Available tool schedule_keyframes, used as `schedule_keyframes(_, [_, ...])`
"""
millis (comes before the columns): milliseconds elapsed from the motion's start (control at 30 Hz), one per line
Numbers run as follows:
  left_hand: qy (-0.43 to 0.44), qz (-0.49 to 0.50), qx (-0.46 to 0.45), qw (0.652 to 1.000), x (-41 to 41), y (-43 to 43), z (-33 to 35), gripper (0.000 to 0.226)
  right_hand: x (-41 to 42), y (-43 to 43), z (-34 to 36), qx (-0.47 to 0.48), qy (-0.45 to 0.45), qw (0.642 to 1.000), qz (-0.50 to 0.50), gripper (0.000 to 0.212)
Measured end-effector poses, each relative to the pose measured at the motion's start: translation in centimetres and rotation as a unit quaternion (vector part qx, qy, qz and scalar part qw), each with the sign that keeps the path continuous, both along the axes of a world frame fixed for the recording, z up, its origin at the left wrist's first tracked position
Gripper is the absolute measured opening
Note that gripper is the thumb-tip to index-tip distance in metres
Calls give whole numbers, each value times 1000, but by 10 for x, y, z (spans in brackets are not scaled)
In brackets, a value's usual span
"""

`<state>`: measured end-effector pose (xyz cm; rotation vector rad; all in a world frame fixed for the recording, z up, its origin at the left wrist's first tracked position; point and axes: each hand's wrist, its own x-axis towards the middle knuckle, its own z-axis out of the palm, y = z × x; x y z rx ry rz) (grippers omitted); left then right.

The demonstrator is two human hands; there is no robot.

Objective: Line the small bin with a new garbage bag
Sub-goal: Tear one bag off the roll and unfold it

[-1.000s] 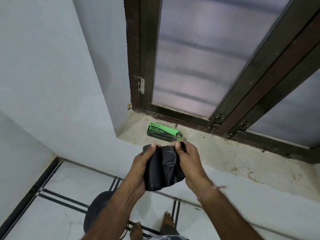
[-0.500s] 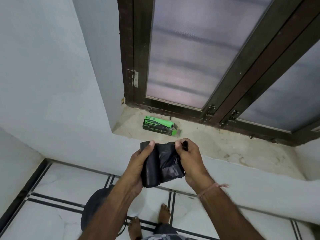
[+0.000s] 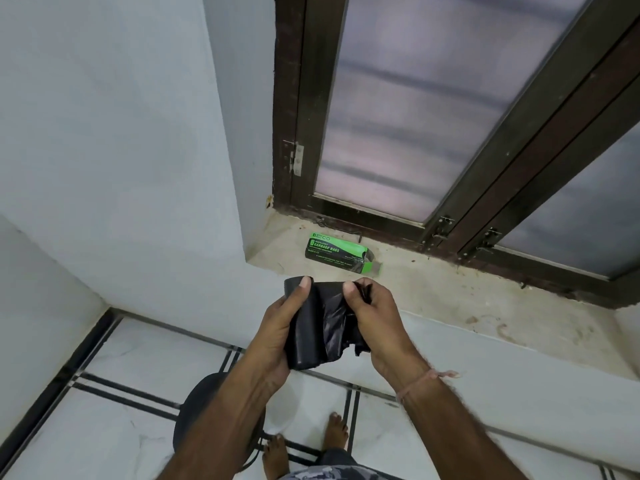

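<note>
Nearest to the camera, two bare feet [image 3: 275, 455] stand on the white tiled floor [image 3: 121, 358], which is crossed by black inlay lines. Just left of the feet sits the small bin [image 3: 197, 403], dark and round, on the floor. The left forearm covers most of it, so its contents cannot be determined.

Above the bin, at mid-frame, both hands hold the garbage bag roll [image 3: 308, 341]. The left hand [image 3: 277, 327] grips the rolled part, fingers wrapped behind it and thumb pressed on its top edge. The right hand [image 3: 377, 320] pinches the loose bag [image 3: 337, 323], a crumpled black sheet drawn off the roll, with fingers curled round it and thumb on top. A thin thread [image 3: 415, 382] circles the right wrist.

Beyond the hands lies a stained stone sill [image 3: 450, 299]. On it, well apart from the hands, rests a green box [image 3: 334, 251] marked "GARBAGE BAGS", lying on its side with its right end flap open. Its interior is not visible.

Farthest back, a dark window frame [image 3: 485, 168] holds frosted glass [image 3: 415, 98], with a pale wall [image 3: 121, 133] to the left.
</note>
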<state>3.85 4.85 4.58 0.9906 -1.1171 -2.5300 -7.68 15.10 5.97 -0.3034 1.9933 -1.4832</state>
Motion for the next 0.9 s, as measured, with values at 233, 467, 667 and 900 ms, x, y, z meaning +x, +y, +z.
schedule_keyframes(233, [8,21,31,999,9,-4,9,51,5,-17,5,-53,13,998,-5,26])
schedule_keyframes(467, [12,23,25,999,9,-7,9,57,4,-18,5,-51,18,997,52,20])
schedule_keyframes(667, [13,22,16,1000,7,-10,10,53,-2,-16,-3,-38,32,999,10,22])
schedule_keyframes(900, [8,42,40,998,6,-7,12,54,-2,-18,-2,-28,50,998,-7,26])
